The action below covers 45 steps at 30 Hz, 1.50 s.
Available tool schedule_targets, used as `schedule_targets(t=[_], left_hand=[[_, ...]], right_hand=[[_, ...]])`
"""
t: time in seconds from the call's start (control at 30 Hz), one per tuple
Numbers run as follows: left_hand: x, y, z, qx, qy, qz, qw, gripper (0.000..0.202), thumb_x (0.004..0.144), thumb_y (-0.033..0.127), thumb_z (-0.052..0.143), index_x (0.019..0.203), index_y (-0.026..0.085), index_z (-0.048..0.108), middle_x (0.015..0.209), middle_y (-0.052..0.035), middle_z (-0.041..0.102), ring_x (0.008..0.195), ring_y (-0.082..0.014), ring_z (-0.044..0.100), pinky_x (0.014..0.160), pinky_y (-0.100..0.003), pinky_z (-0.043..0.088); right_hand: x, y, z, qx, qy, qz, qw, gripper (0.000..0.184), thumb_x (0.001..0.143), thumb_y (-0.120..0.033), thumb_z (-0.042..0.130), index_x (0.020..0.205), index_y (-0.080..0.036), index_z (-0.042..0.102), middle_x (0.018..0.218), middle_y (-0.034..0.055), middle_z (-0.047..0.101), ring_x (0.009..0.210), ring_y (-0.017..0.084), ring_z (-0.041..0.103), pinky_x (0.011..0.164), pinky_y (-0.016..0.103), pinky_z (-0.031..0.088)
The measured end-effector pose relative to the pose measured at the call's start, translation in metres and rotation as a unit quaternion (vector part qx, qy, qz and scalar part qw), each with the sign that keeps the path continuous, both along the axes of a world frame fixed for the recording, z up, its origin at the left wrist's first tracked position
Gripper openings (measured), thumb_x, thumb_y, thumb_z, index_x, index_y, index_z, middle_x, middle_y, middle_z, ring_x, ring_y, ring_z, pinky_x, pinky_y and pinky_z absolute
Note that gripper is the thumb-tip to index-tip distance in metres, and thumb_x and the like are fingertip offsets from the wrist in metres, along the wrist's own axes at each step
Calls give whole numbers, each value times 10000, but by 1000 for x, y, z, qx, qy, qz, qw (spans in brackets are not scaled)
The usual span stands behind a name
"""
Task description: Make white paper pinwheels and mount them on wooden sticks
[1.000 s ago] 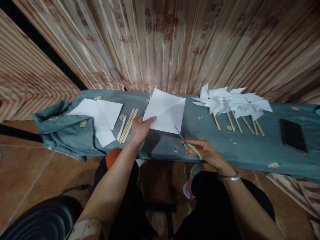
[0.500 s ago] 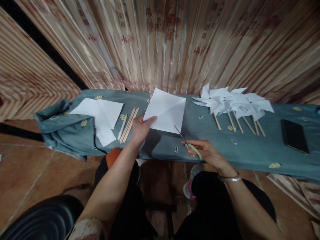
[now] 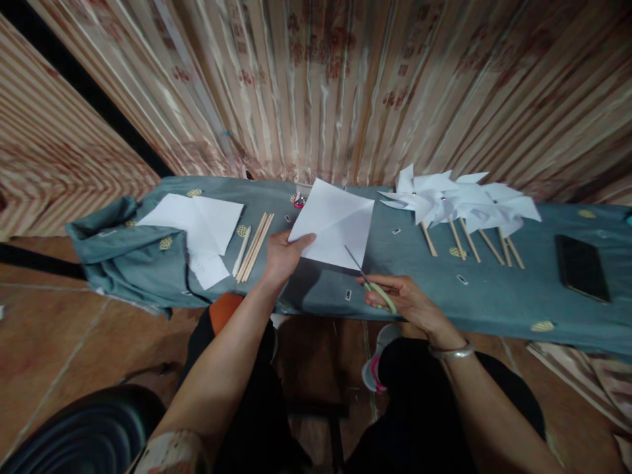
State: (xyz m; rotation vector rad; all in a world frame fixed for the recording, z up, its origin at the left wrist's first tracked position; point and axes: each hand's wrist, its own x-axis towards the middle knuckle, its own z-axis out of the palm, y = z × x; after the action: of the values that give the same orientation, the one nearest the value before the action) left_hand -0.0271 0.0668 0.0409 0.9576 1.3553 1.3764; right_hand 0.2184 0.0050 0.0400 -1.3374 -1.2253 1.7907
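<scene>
My left hand (image 3: 284,255) pinches the near left corner of a white square paper sheet (image 3: 333,220), held just above the teal-covered table (image 3: 494,299). My right hand (image 3: 402,299) grips green-handled scissors (image 3: 371,281); their blades point up-left and their tip reaches the sheet's lower right edge. The sheet shows diagonal creases.
More white sheets (image 3: 197,227) and several wooden sticks (image 3: 253,245) lie to the left. Finished white paper pinwheels (image 3: 457,204) on sticks lie to the right, a black phone (image 3: 581,266) beyond them. A small pink object (image 3: 299,199) sits behind the sheet. Curtains hang behind the table.
The held sheet has shifted slightly right, toward the scissor blades, uncovering a small pink object behind it. My right hand has barely moved.
</scene>
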Motion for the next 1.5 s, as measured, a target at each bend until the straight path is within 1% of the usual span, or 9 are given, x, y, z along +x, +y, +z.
schedule_targets(t=[0.17, 0.3, 0.43, 0.53, 0.7, 1.07, 1.2, 1.33, 1.5], left_hand=[[-1, 0, -1, 1, -1, 2, 1000, 287, 550, 333, 818, 715, 112, 739, 614, -18, 673, 545, -144, 577, 529, -255, 450], [-1, 0, -2, -5, -3, 0, 1000, 286, 549, 341, 817, 705, 118, 731, 604, -16, 658, 543, -146, 570, 531, -260, 438], [0, 0, -2, -6, -8, 1, 1000, 288, 536, 346, 818, 686, 120, 722, 595, -15, 645, 530, -139, 552, 516, -257, 422], [2, -1, -1, -18, -5, -14, 1000, 282, 527, 339, 816, 676, 119, 723, 559, -4, 622, 506, -130, 527, 486, -244, 394], [6, -6, 2, -28, -8, -41, 999, 283, 548, 334, 814, 697, 108, 732, 577, -6, 628, 514, -121, 522, 492, -238, 393], [6, -7, 2, -33, -7, -40, 999, 263, 567, 318, 810, 709, 107, 738, 581, -10, 631, 515, -129, 528, 505, -252, 398], [7, -8, 3, -37, -26, -48, 998, 249, 564, 305, 813, 700, 111, 734, 586, -11, 638, 521, -131, 537, 507, -253, 409], [11, -10, 4, -38, -44, -66, 996, 229, 553, 293, 820, 668, 124, 718, 566, 1, 617, 508, -122, 521, 499, -253, 406], [12, -9, 2, -37, -47, -72, 996, 236, 551, 308, 824, 664, 132, 714, 563, 5, 612, 500, -116, 505, 489, -251, 393]], right_hand=[[-1, 0, 1, 3, -1, 1, 1000, 575, 545, -475, 897, 1017, -168, 781, 709, 6, 655, 598, 80, 543, 587, 240, 489], [-2, 1, 2, -3, 6, -14, 1000, 553, 504, -466, 914, 957, -174, 791, 672, -5, 648, 561, 73, 531, 558, 238, 485], [-1, 1, 2, 5, 0, -3, 1000, 544, 521, -490, 901, 950, -178, 785, 673, -1, 652, 562, 83, 548, 559, 249, 500], [-1, 1, 0, 8, -1, 4, 1000, 561, 529, -518, 892, 955, -173, 774, 696, 15, 665, 589, 100, 578, 566, 252, 509], [-2, 1, -1, -11, 5, -14, 1000, 572, 472, -514, 915, 904, -172, 760, 724, 25, 687, 625, 114, 607, 579, 246, 516], [-2, 2, 0, -6, -2, -10, 1000, 568, 491, -530, 899, 908, -166, 768, 680, 7, 674, 554, 89, 575, 559, 258, 520], [-5, 1, 3, -5, 9, -12, 1000, 541, 472, -545, 900, 822, -163, 746, 676, 11, 671, 551, 88, 569, 540, 246, 502], [-8, 1, 6, 4, 6, -7, 1000, 508, 478, -565, 893, 704, -159, 686, 602, -18, 620, 538, 77, 540, 500, 214, 447], [-8, 2, 7, -2, 7, -1, 1000, 506, 498, -555, 891, 737, -162, 682, 622, -19, 616, 552, 82, 535, 515, 226, 444]])
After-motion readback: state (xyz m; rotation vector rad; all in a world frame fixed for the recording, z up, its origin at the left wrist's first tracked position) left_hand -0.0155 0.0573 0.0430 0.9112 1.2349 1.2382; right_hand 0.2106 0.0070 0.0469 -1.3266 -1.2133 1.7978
